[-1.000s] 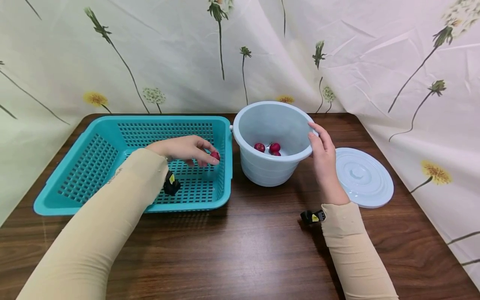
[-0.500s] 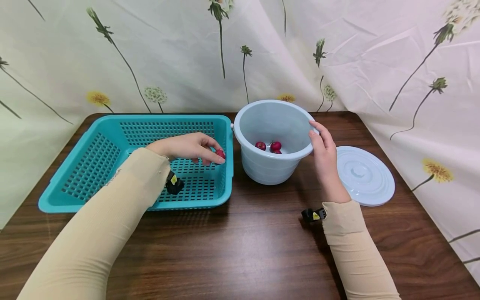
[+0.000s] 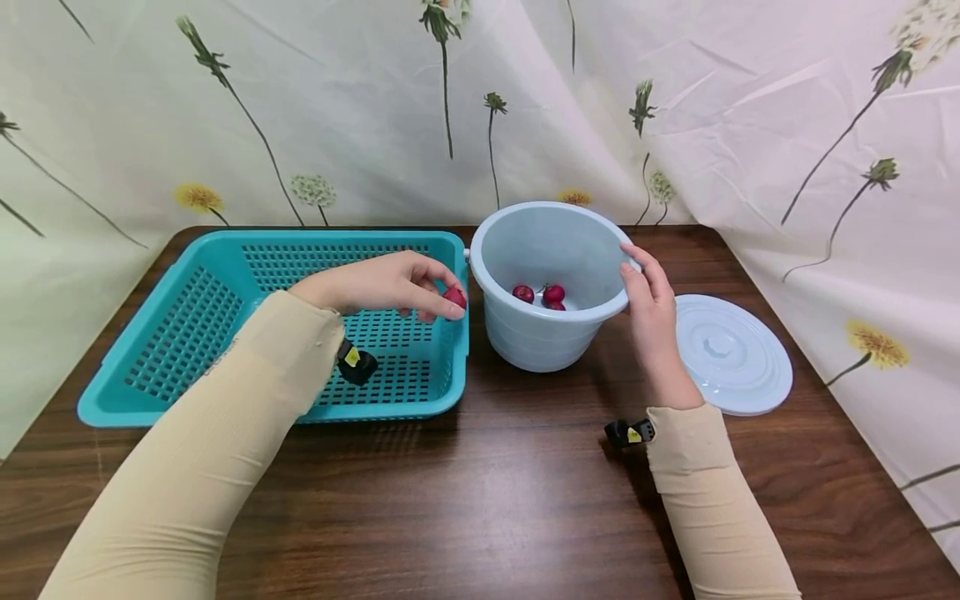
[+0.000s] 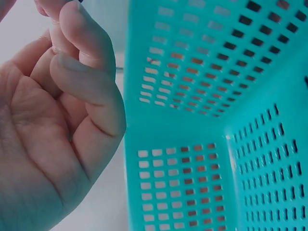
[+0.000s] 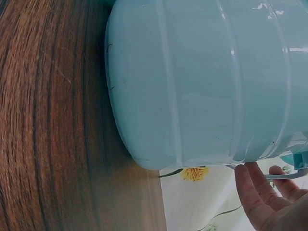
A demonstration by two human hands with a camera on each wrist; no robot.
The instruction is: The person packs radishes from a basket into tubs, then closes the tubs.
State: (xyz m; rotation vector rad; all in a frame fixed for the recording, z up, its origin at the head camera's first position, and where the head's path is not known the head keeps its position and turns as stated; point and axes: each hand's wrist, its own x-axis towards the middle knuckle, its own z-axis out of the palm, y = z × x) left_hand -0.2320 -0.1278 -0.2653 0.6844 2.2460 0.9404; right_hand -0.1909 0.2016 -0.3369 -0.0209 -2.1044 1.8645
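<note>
My left hand (image 3: 397, 283) pinches a small round red fruit (image 3: 454, 297) between thumb and fingers, above the right rim of the teal plastic basket (image 3: 457, 367). In the left wrist view the hand (image 4: 53, 125) shows its palm with fingers curled, and only a sliver of the fruit (image 4: 41, 7) appears at the top edge. The pale blue bucket (image 3: 536, 342) stands upright beside the basket, with several red fruits (image 3: 553, 293) on its bottom. My right hand (image 3: 651, 312) holds the bucket's right rim; in the right wrist view its fingers (image 5: 250, 187) touch the bucket wall.
A round pale blue lid (image 3: 727, 354) lies flat on the dark wooden table (image 3: 525, 500), right of the right hand. Behind the table hangs a white cloth (image 3: 360, 108) with a dandelion print. The bucket's handle (image 5: 288, 174) hangs at its side.
My left hand has moved right and slightly up with the red fruit, from inside the basket to its right rim. The right hand keeps its hold on the bucket.
</note>
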